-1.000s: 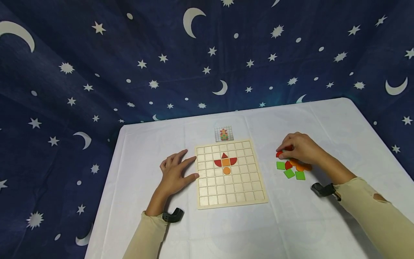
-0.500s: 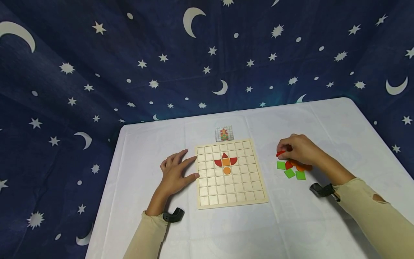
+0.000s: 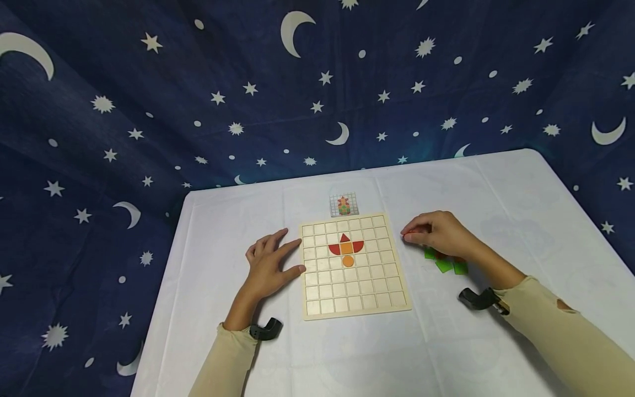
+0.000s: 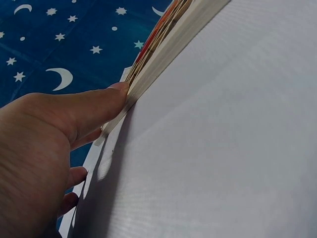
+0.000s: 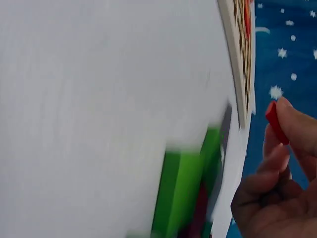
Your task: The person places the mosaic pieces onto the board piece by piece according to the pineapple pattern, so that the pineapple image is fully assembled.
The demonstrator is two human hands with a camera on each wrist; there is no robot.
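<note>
On one board [image 3: 359, 289], five tiles [image 3: 345, 248], right fingers [image 5: 298, 126] pinching one red tile [image 5: 275, 123], left fingers [image 3: 289, 248] apart

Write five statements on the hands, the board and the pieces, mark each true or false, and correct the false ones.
1. The right hand pinches a red piece. True.
2. The left hand holds a green piece. False: the left hand holds no piece; its thumb is at the left edge of the grid board.
3. An orange circle lies on the grid board. True.
4. The pattern card lies on the grid board. False: it lies beyond the board's far edge.
5. Green pieces lie right of the board. True.
</note>
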